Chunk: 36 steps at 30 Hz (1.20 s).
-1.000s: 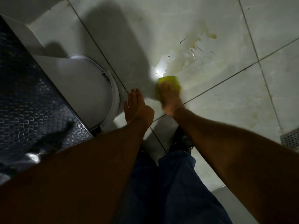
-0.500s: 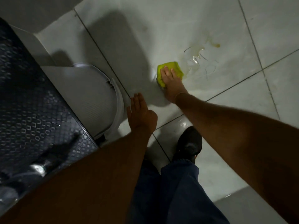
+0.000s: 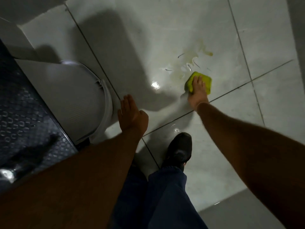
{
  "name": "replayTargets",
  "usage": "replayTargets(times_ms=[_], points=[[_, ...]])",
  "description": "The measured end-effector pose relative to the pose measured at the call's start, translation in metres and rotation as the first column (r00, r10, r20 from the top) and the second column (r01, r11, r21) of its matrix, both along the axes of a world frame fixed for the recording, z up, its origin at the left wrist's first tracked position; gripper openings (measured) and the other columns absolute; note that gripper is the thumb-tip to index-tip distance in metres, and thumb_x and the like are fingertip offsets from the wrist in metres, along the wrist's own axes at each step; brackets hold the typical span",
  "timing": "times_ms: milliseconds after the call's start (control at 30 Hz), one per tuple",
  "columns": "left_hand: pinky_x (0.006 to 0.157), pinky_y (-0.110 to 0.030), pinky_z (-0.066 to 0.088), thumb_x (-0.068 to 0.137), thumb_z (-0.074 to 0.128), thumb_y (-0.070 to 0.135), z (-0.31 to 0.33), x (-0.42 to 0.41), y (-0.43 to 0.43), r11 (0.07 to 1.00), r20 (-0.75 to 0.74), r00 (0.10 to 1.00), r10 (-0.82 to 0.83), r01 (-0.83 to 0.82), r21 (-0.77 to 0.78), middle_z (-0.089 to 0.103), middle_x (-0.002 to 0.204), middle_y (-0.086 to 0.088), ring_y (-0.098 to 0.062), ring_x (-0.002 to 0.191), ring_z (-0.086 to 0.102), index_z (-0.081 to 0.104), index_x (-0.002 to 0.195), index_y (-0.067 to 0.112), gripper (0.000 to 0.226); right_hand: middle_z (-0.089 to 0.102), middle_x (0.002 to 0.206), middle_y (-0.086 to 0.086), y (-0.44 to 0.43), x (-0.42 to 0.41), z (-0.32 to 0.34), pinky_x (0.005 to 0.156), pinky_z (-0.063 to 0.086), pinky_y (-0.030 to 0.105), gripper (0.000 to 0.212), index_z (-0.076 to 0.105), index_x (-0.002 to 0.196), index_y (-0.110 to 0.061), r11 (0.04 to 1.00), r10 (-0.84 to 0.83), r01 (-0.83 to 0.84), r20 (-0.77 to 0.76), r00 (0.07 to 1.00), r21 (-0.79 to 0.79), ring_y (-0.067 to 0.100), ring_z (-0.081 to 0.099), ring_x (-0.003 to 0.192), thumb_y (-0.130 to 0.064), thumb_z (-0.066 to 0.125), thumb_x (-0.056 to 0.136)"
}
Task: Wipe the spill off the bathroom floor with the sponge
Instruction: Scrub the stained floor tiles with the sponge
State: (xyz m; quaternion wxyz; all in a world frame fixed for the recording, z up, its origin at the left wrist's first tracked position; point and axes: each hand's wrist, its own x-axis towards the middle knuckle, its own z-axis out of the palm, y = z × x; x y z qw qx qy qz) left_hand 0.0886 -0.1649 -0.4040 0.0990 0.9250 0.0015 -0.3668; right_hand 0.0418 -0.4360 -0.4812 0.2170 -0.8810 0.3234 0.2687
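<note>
- Sponge (image 3: 200,80): yellow-green, flat on the floor (image 3: 165,30), at the near edge of the spill (image 3: 192,61), just beyond a grout line.
- Spill: yellowish film with a darker blob at the far right end, plus thin dark streaks and a wet sheen running left toward a bright glare spot. Most of it lies beyond and left of the sponge, unwiped by the look of it.
- Right hand (image 3: 197,92): palm down on the sponge, fingers (image 3: 196,81) spread flat over its top. Pressing, not gripping; nothing curled round it.
- Left hand (image 3: 132,114): flat and open, holds nothing, near the white curved fixture (image 3: 79,100). Looks like a brace on the floor; contact not certain.
- Black shoe (image 3: 179,147) on the tile below the hands, well apart from the spill.
- Step in hand, my read: a scrubbing pass, early to middle.
- Doing it well: keep even palm pressure and push away through the film to the far blob. Then pull back in overlapping strokes. Work from the edges inward so liquid is not spread left into the wet sheen.
- Risk: sponge saturates and smears; the left hand could slip on wet tile.
</note>
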Motion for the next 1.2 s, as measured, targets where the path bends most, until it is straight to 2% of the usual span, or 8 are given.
replayTargets(times_ms=[133,367,533,600,700,867,1033,1200], points=[[0.127,-0.047,0.010,0.097,0.040,0.020,0.000,-0.016,-0.008,1.000,-0.054,0.999,0.001,0.000,0.020,-0.003,0.171,-0.012,-0.026,0.158,0.001,-0.006,0.159,0.007,0.079,0.011,0.165,0.020,-0.023,0.021,-0.002,0.125,0.012,0.044,0.071,0.019,0.156,-0.005,0.998,0.014,-0.011,-0.056,0.998,0.061,0.044,0.013,0.150,-0.021,0.053,0.096],[0.128,-0.045,0.010,0.097,0.042,0.024,0.007,-0.028,-0.023,0.995,-0.026,0.995,-0.096,0.095,-0.041,-0.001,0.171,-0.010,-0.026,0.158,0.003,-0.005,0.160,0.009,0.080,0.014,0.167,0.014,0.013,-0.063,0.027,0.121,0.027,0.055,0.082,0.017,0.158,-0.012,0.817,0.555,-0.554,0.043,0.831,0.159,0.039,0.020,0.150,-0.012,0.054,0.085],[0.128,-0.045,0.009,0.099,0.038,0.026,0.002,-0.033,-0.015,0.995,-0.040,0.995,-0.092,0.094,0.038,-0.003,0.171,-0.011,-0.026,0.158,0.002,-0.008,0.160,0.009,0.079,0.017,0.164,0.019,-0.048,-0.034,0.018,0.125,0.017,0.042,0.077,0.019,0.158,-0.010,0.999,0.049,-0.047,-0.070,0.996,0.025,0.037,0.019,0.151,-0.023,0.052,0.090],[0.127,-0.046,0.010,0.099,0.037,0.027,0.000,-0.038,-0.013,0.998,-0.089,0.996,-0.019,0.025,0.057,-0.004,0.171,-0.010,-0.025,0.158,0.002,-0.008,0.160,0.010,0.078,0.030,0.156,0.023,-0.072,-0.011,0.013,0.122,0.024,0.040,0.079,0.032,0.150,0.000,0.979,-0.203,0.201,-0.052,0.978,-0.042,0.040,0.031,0.144,-0.038,0.057,0.085],[0.128,-0.044,0.007,0.099,0.036,0.028,-0.002,-0.047,-0.010,0.998,-0.111,0.993,-0.044,0.049,0.038,-0.005,0.171,-0.006,-0.022,0.158,0.000,-0.009,0.160,0.012,0.078,0.018,0.163,0.023,-0.078,0.015,0.013,0.124,0.018,0.043,0.095,0.016,0.155,0.003,0.931,-0.363,0.358,-0.073,0.929,-0.073,0.040,0.023,0.148,-0.051,0.059,0.090],[0.128,-0.044,0.004,0.098,0.036,0.024,0.000,-0.045,-0.009,0.992,-0.107,0.987,-0.121,0.123,0.010,-0.006,0.171,-0.006,-0.023,0.158,-0.003,-0.009,0.160,0.012,0.078,0.002,0.167,0.019,-0.010,0.000,0.017,0.125,0.007,0.043,0.076,0.005,0.158,-0.003,0.999,0.050,-0.051,-0.034,0.998,-0.020,0.042,0.004,0.153,-0.030,0.047,0.101],[0.127,-0.046,0.010,0.099,0.038,0.023,-0.005,-0.034,-0.024,0.998,-0.103,0.993,-0.053,0.056,0.029,-0.001,0.171,-0.009,-0.025,0.158,0.003,-0.006,0.161,0.010,0.077,0.009,0.169,0.002,0.012,-0.027,0.024,0.121,0.023,0.050,0.089,0.008,0.159,-0.021,0.854,0.519,-0.519,-0.013,0.855,-0.041,0.029,0.015,0.154,-0.040,0.060,0.090],[0.128,-0.044,0.008,0.100,0.036,0.027,-0.008,-0.031,-0.018,0.991,-0.088,0.988,-0.127,0.129,0.023,0.000,0.171,-0.009,-0.025,0.158,0.002,-0.004,0.161,0.011,0.075,0.052,0.138,0.023,-0.071,0.003,0.011,0.112,0.038,0.043,0.068,0.056,0.127,-0.010,0.986,0.065,-0.038,0.163,0.984,-0.165,0.039,0.047,0.130,-0.046,0.044,0.071]])
